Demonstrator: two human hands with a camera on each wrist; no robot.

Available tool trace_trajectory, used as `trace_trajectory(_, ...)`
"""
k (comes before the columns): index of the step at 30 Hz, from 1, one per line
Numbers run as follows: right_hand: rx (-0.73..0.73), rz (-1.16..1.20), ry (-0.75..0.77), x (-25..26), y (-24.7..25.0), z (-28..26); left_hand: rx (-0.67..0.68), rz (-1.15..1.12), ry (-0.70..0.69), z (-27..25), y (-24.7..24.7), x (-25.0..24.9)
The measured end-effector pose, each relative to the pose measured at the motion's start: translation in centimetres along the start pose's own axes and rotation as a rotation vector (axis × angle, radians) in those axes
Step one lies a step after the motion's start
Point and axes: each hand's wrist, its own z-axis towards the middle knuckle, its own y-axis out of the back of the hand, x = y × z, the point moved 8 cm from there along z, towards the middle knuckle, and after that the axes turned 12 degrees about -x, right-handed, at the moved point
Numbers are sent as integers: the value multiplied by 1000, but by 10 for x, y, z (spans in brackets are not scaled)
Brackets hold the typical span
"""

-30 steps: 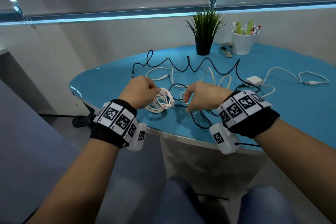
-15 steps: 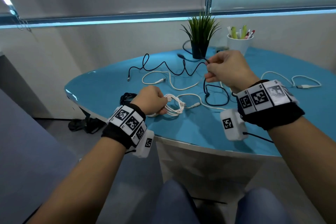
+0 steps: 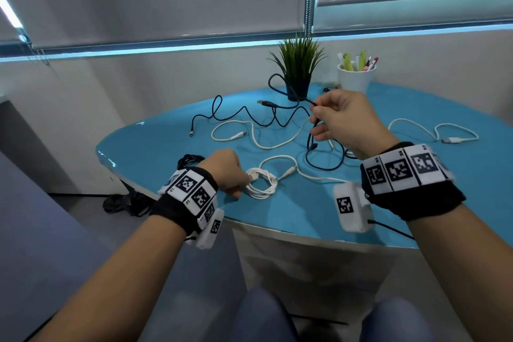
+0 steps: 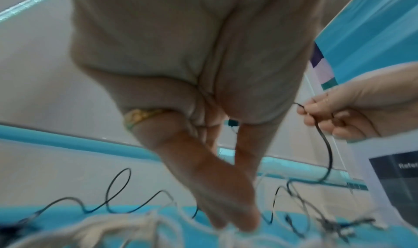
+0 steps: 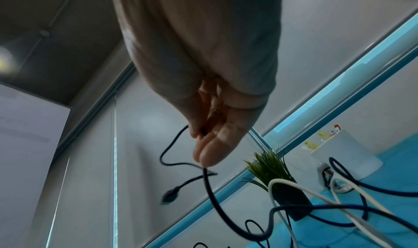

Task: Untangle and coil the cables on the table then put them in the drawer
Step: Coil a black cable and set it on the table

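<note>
My left hand (image 3: 227, 172) grips a coiled white cable (image 3: 262, 183) that lies on the blue table (image 3: 155, 153) near its front edge. My right hand (image 3: 336, 119) is raised above the table and pinches a dark cable (image 3: 311, 136) between thumb and fingers; the same dark cable (image 5: 210, 185) hangs down from the fingers in the right wrist view. Its plug end (image 3: 262, 103) dangles in the air to the left. More of the dark cable (image 3: 238, 114) snakes across the table. A loose white cable (image 3: 249, 136) lies tangled beside it. No drawer shows in any view.
A potted plant (image 3: 298, 72) and a white pen cup (image 3: 355, 78) stand at the back of the table. Another white cable (image 3: 433, 133) lies at the right. A black cable bundle (image 3: 188, 159) sits by the left edge. My knees are below the table.
My right hand has let go near the white coil, taken the dark cable and lifted it up and back. The left hand stays on the white coil, lowered onto the table.
</note>
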Motion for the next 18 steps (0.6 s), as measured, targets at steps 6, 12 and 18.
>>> trace_trajectory(6,-3,-33,15,-2,9,-2,-374,-227,-129,-3,50,-33)
trace_trajectory(12,-19,-56,17,-2,24,-3,-544,-212,-428,-9,79,-77)
trace_trajectory(18,-56,-36,11,-3,40,-4,-484,-268,-524,-14,68,-93)
